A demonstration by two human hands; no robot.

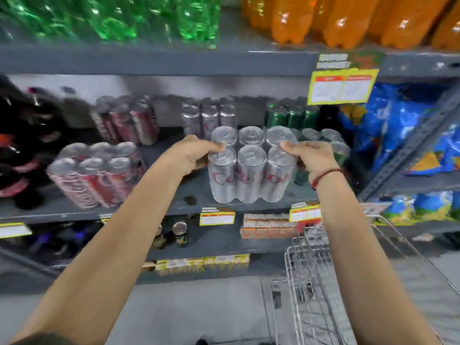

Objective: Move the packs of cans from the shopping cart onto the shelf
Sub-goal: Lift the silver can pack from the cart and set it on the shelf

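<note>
A shrink-wrapped pack of silver cans (pixel 249 170) stands at the front edge of the grey middle shelf (pixel 189 188). My left hand (pixel 193 155) grips its top left corner and my right hand (pixel 308 154) grips its top right corner. A pack of red cans (pixel 97 174) sits to the left on the same shelf. Behind stand another red pack (pixel 124 120), another silver pack (pixel 209 115) and green can packs (pixel 293 115). The wire shopping cart (pixel 323 282) is at the lower right; I see no packs in its visible part.
Green bottles (pixel 112 18) and orange bottles (pixel 348 18) fill the top shelf. Dark bottles (pixel 22 145) stand at the far left. Blue snack bags (pixel 403 125) fill the shelves to the right. Yellow price tags (pixel 342 87) hang from the shelf edges. A lower shelf holds single cans (pixel 180 232).
</note>
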